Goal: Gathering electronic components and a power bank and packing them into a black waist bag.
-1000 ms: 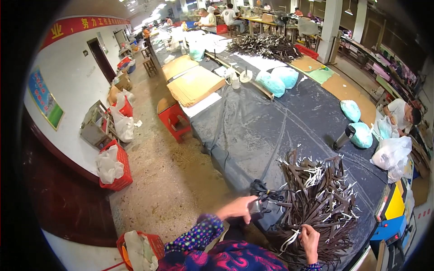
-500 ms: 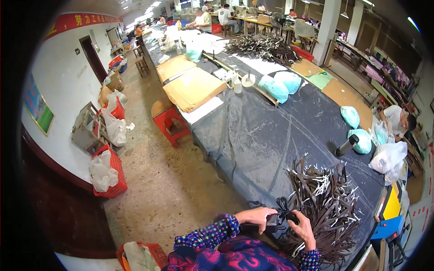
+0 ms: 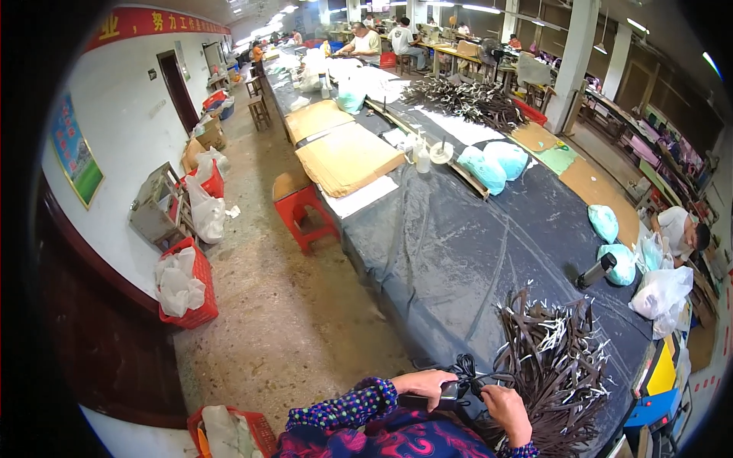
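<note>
At the table's near edge, my left hand (image 3: 427, 385) grips a small black box (image 3: 450, 391), with the thumb toward its near side and the fingers over the top. A looped bundle of black cord (image 3: 466, 368) rises just behind the box. My right hand (image 3: 507, 411) is closed on the cord at the box's right, fingers curled; the exact grip is partly hidden. Right beside this hand lies a large heap of dark brown strips with white ends (image 3: 556, 359).
The long table has a dark cover (image 3: 450, 259). On it are a black cylindrical flask (image 3: 597, 270), teal bundles (image 3: 495, 165), a white plastic bag (image 3: 661, 298) and brown paper stacks (image 3: 350, 159). A red stool (image 3: 304, 214) stands at its left. A co-worker (image 3: 678, 231) bends at the right.
The view has tilted up slightly, shifting the scene. My right hand has turned, its knuckles now facing up, and its fingers have closed on the cord. My left hand still grips the box.
</note>
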`<act>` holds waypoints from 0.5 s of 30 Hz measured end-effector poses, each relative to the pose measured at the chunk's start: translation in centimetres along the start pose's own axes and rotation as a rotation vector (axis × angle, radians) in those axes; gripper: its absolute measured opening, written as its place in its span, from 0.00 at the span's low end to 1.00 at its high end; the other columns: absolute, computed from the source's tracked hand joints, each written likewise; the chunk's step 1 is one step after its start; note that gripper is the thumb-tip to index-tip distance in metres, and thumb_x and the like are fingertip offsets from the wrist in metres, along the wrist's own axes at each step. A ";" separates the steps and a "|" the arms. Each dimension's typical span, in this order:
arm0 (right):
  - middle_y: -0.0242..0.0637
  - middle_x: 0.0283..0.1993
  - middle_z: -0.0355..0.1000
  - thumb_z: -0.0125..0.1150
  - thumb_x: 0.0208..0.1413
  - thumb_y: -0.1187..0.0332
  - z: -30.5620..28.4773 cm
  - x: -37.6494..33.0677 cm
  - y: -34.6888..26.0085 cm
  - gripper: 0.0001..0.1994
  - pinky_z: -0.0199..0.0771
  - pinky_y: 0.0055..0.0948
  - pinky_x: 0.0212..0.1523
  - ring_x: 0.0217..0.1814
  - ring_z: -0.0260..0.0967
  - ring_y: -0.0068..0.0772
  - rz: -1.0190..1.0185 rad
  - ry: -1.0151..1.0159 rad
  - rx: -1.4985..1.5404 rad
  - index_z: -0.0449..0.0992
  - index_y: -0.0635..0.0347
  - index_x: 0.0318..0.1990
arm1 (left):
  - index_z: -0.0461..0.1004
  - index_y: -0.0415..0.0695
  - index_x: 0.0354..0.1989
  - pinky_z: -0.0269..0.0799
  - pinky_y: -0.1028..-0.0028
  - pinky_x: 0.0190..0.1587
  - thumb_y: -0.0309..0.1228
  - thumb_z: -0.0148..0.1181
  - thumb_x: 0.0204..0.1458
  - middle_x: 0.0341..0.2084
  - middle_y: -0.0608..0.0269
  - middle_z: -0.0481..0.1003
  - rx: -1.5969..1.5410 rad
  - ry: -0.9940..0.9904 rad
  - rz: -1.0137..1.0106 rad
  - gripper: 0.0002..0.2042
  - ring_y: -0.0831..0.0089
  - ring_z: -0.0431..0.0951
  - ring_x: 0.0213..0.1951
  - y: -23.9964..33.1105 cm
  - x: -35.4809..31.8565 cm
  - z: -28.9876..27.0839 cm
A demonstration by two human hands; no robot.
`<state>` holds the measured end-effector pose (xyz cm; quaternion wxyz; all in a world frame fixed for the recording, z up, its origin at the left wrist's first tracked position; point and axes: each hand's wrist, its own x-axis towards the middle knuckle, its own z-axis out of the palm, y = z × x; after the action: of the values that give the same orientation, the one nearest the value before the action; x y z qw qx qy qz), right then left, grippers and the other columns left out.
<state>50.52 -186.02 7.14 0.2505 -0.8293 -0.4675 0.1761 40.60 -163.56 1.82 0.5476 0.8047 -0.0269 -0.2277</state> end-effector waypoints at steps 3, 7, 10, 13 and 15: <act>0.48 0.45 0.71 0.60 0.45 0.72 -0.4 1.3 -1.5 0.22 0.69 0.35 0.42 0.45 0.70 0.47 -0.051 -0.022 0.073 0.67 0.63 0.50 | 0.63 0.37 0.55 0.69 0.66 0.41 0.24 0.65 0.14 0.36 0.48 0.73 -0.020 -0.026 -0.055 0.45 0.55 0.73 0.40 1.3 -1.3 -1.4; 0.38 0.54 0.63 0.58 0.41 0.71 1.7 3.7 -2.0 0.24 0.55 0.42 0.55 0.57 0.59 0.42 -0.160 0.078 -0.064 0.68 0.51 0.51 | 0.62 0.36 0.55 0.68 0.66 0.43 0.24 0.65 0.14 0.39 0.48 0.73 -0.035 -0.039 -0.053 0.45 0.55 0.73 0.43 1.6 -2.2 -2.1; 0.37 0.49 0.64 0.63 0.38 0.71 3.9 4.4 -1.5 0.25 0.54 0.42 0.52 0.51 0.62 0.37 -0.236 0.021 -0.346 0.70 0.45 0.49 | 0.62 0.35 0.55 0.68 0.66 0.43 0.25 0.65 0.14 0.39 0.47 0.73 -0.035 -0.006 -0.054 0.45 0.54 0.73 0.43 -0.3 -2.3 -1.5; 0.34 0.44 0.65 0.64 0.39 0.68 4.7 4.4 -2.3 0.18 0.55 0.42 0.50 0.47 0.63 0.35 -0.169 -0.016 -0.369 0.73 0.47 0.42 | 0.64 0.34 0.52 0.69 0.65 0.42 0.25 0.66 0.13 0.38 0.46 0.73 0.044 0.005 -0.017 0.43 0.53 0.73 0.43 -1.5 -2.2 -0.8; 0.31 0.39 0.65 0.63 0.40 0.65 5.9 4.7 -2.2 0.14 0.56 0.41 0.47 0.44 0.63 0.33 -0.211 0.055 -0.403 0.74 0.49 0.38 | 0.65 0.34 0.50 0.69 0.65 0.42 0.25 0.66 0.13 0.38 0.46 0.73 0.021 -0.031 -0.048 0.42 0.52 0.73 0.43 -0.5 -2.5 -1.3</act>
<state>48.27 -179.52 3.30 0.1092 -0.8136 -0.5703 0.0294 38.73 -161.49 2.59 0.5332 0.8070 -0.0183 -0.2532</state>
